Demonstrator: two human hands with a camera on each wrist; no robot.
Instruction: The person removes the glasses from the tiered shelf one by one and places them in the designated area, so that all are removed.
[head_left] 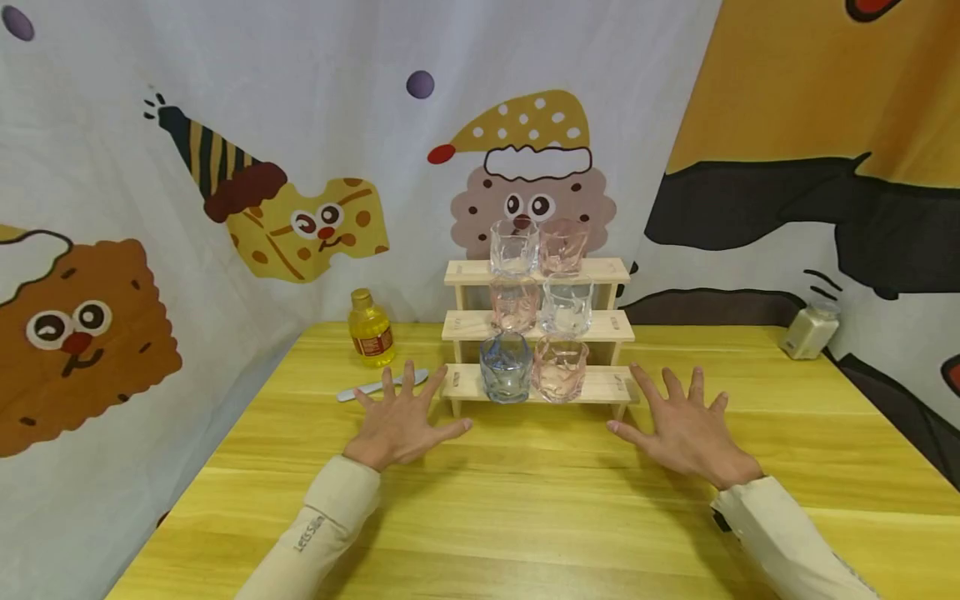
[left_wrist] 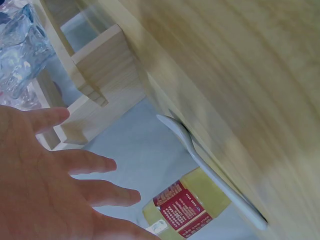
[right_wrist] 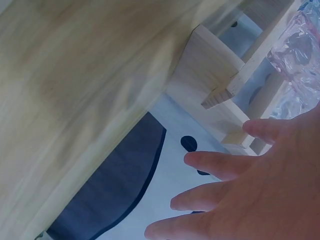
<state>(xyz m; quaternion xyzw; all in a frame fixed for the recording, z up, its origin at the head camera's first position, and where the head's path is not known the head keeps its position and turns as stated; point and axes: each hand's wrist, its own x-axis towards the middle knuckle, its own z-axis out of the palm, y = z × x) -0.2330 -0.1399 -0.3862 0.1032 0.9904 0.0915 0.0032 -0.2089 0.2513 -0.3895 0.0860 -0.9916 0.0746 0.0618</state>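
Note:
My left hand (head_left: 401,422) is spread with straight fingers over the table, left of a three-tier wooden stand (head_left: 465,381), and holds nothing. On the other side, my right hand (head_left: 692,431) has its fingers spread too, with nothing in it. The bottom tier carries a blue glass (head_left: 506,371) and a pink glass (head_left: 559,372). Another pink glass (head_left: 514,304) and a clear glass (head_left: 567,308) stand on the middle tier. Up top are a clear glass (head_left: 513,248) and a pink one. Just beyond the left fingertips lies a pale spoon (head_left: 367,390).
A bottle of yellow liquid (head_left: 371,333) with a red label stands at the back left of the wooden table (head_left: 480,517). At the far right is a small jar (head_left: 810,332) with pale contents. A cartoon-printed cloth (head_left: 360,50) hangs behind the table.

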